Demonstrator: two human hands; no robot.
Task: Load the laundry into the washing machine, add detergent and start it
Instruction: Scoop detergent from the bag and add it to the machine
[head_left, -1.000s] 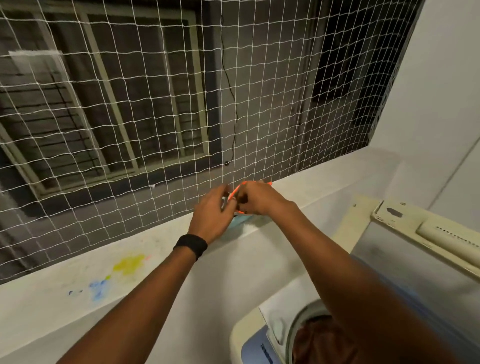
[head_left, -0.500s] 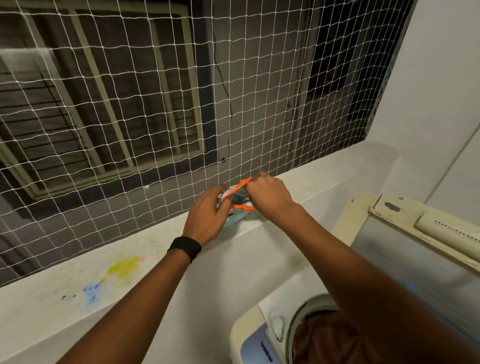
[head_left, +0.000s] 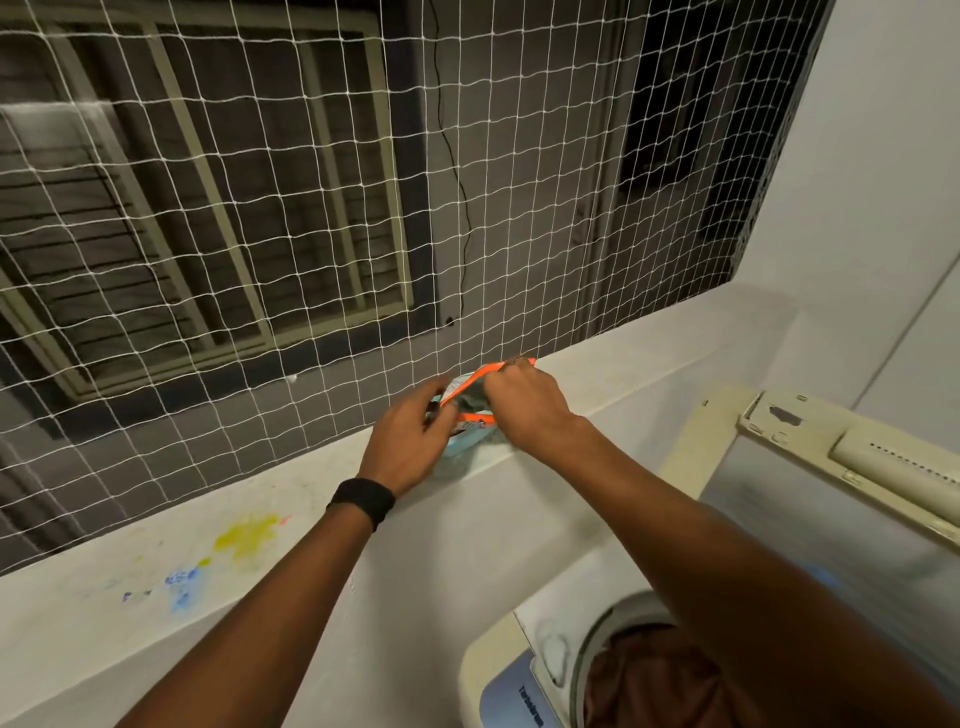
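the detergent pouch (head_left: 464, 451), teal with an orange top edge, stood on the white ledge (head_left: 291, 525) up and to the left of the washing machine (head_left: 496, 670), close against the white net (head_left: 311, 208). both hands were on it. the left hand (head_left: 413, 441) held the side of the pouch farther from the washing machine, with its fingers curled around it. the right hand (head_left: 524, 405) pinched the orange edge at the top, on the side toward the net. between the two hands the mouth of the pouch was pulled a little apart; what was inside i cannot tell. a black wristband (head_left: 362, 501) sat on the left wrist.

the washing machine was at the lower right, below the right forearm. its lid (head_left: 737, 415) stood raised behind the drum. brown laundry (head_left: 649, 680) lay inside the drum. farther left from the washing machine, along the same ledge, there was a yellow stain (head_left: 247, 535) and just beyond it a blue stain (head_left: 182, 587).
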